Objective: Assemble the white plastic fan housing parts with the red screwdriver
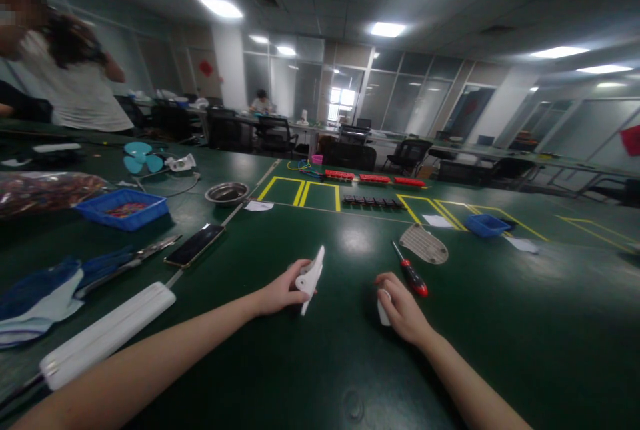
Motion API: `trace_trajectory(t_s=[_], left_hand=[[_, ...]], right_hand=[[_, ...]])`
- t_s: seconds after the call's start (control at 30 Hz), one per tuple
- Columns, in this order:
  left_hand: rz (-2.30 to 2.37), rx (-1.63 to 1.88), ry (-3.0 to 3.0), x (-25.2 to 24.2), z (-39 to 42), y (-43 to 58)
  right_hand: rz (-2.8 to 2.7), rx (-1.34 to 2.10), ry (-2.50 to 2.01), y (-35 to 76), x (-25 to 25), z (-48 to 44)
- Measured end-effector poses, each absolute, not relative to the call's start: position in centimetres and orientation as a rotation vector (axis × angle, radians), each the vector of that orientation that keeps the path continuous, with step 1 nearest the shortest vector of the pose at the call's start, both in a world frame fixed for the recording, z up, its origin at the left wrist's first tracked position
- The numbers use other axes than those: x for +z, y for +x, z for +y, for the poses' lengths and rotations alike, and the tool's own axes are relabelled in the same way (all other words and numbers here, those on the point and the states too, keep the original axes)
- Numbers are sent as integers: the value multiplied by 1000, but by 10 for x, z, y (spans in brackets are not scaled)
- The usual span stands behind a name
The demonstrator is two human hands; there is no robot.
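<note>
I'm watching my left hand (pixel 289 287) holding a white part (pixel 312 278), long axis steeply tilted, while my right hand (pixel 404 310), apart to its right, is gripping a smaller white piece (pixel 384 313).

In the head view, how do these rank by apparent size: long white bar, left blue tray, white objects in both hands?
1. Long white bar
2. Left blue tray
3. White part in left hand
4. White piece in right hand, only partly visible
</note>
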State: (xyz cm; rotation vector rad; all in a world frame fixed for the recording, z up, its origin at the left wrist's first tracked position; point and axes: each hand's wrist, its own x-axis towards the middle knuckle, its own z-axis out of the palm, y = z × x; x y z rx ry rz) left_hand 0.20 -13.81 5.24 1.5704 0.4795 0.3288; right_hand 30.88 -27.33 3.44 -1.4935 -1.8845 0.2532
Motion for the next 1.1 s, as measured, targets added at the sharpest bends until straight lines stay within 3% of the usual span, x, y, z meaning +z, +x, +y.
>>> trace_trajectory(t_s=[1.1], left_hand=[[456,324,1539,43,-132,1]], right_hand=[[-1874,132,-1413,308,28,-271]])
